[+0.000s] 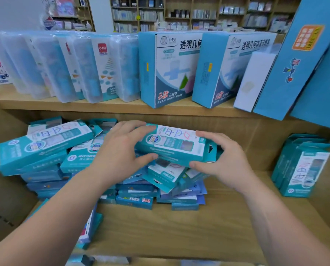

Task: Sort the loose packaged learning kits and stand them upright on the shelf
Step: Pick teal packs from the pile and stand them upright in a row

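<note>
Hands hold one teal kit box over the messy pile on the lower shelf.

On the left we see the pile of kits [64,160], teal and blue packs lying flat and tipped every which way on the wooden shelf [179,231]. Our left hand [120,150] grips the left end of the kit box [175,144], thumb under the near edge and fingers curled over the far edge. Our right hand [223,158] pinches the right end the same way, by the hang tab. The box lies flat, just above the pile. Far to the right, some upright kits [302,166] stand side by side on the same shelf. On the shelf above, clear cases [68,66] stand left of big blue boxes [170,68].
</note>
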A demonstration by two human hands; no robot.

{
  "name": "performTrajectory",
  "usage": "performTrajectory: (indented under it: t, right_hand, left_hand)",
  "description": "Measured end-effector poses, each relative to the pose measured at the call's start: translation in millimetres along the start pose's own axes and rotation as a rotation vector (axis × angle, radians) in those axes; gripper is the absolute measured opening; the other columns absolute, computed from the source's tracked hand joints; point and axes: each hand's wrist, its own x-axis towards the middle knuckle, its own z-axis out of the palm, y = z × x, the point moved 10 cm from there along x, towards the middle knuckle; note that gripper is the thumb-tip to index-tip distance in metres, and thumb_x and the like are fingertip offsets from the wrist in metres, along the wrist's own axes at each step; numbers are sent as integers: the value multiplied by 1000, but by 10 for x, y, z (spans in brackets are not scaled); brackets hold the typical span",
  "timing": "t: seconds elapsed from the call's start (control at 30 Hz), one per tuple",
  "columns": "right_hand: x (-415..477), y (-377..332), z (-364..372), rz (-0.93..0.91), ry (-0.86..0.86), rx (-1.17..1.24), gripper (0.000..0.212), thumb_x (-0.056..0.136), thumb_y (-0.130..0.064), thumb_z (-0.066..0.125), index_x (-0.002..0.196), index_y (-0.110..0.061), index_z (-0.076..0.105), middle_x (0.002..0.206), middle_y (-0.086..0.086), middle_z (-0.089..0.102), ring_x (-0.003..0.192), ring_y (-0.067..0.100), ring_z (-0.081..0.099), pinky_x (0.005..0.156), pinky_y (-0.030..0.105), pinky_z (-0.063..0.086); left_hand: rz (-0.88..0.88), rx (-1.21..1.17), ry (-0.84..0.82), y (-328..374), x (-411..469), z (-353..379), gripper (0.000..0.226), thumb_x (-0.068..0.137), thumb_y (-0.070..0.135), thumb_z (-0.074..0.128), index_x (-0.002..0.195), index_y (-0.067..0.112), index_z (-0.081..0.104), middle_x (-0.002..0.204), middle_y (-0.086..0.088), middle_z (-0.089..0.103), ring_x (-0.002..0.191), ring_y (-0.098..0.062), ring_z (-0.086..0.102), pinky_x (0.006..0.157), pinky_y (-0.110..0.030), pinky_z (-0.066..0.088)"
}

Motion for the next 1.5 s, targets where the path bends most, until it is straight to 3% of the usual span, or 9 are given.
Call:
performTrajectory:
  t: [0.23, 0.47, 0.6, 0.8, 1.03, 1.13, 1.23, 1.4, 1.5]
  right_hand:
    - [-260, 30, -518, -51, -100, -3, 75, 51, -36, 92, 122, -31, 68, 117, -8, 61, 111, 9, 61, 93, 15, 46]
    - [-586, 211, -1074, -42, -129, -26, 73, 51, -40, 91, 120, -36, 68, 116, -8, 60, 113, 14, 60, 99, 31, 49]
    - [-727, 481, -1406, -5, -138, 18, 72, 55, -33, 93, 122, -34, 67, 118, -8, 58, 116, 16, 59, 99, 38, 51]
    - [-966, 988, -1797, 77, -248, 34, 71, 63, -24, 94, 126, -36, 62, 127, -8, 57, 120, 11, 56, 100, 34, 51]
    - [-1334, 1835, -2168, 385, 201, 266, 92, 62, -50, 89, 142, -37, 45, 129, -9, 58, 107, 10, 67, 90, 37, 56]
    - [-1518, 2015, -1946, 522, 201, 495, 61, 78, -36, 81, 131, -18, 56, 100, 9, 70, 86, 16, 73, 71, 38, 62]
    - [-1593, 2029, -1821, 531, 156, 513, 30, 86, -28, 77, 111, -22, 64, 90, 18, 70, 79, 18, 73, 63, 37, 62]
    - [-1591, 2252, -1965, 565, 230, 463, 22, 80, -34, 76, 98, -24, 68, 78, 19, 66, 84, 38, 71, 69, 52, 62]
    - [-1560, 2343, -2055, 560, 209, 448, 16, 90, -25, 70, 104, -30, 65, 83, 6, 74, 80, 18, 75, 65, 36, 62]
  left_hand:
    - [150, -201, -289, 744, 277, 315, 97, 59, 55, 88, 144, 34, 46, 141, 15, 48, 129, -3, 44, 112, -19, 30]
    - [276, -196, -639, 1594, 434, 918, 107, 54, 53, 87, 147, 32, 40, 133, 19, 57, 115, 1, 54, 101, -23, 44]
    - [274, -238, -622, 2044, 476, 1151, 77, 52, 46, 80, 123, 31, 56, 106, 12, 66, 94, -7, 61, 82, -33, 52]
    - [180, -238, -567, 2517, 414, 1640, 69, 46, 52, 78, 109, 32, 58, 95, 14, 64, 86, -7, 60, 77, -35, 52]
    - [-152, -320, -323, 2612, 335, 2046, 66, 43, 53, 78, 103, 34, 59, 89, 14, 64, 81, -5, 60, 75, -35, 53]
    - [-253, -362, -250, 2695, 233, 2219, 66, 41, 53, 77, 102, 34, 58, 89, 13, 65, 82, -7, 60, 76, -35, 53]
    - [-324, -395, -252, 2860, 147, 2426, 72, 40, 56, 74, 106, 32, 57, 91, 13, 66, 82, -9, 63, 74, -35, 55]
    - [-403, -505, -295, 3014, 25, 2699, 70, 50, 46, 91, 106, 41, 49, 96, 21, 64, 85, 3, 60, 67, -9, 43]
    - [-440, -717, -311, 3022, 1, 2792, 51, 70, 33, 88, 110, 38, 58, 101, 20, 69, 82, 10, 62, 65, -6, 45]
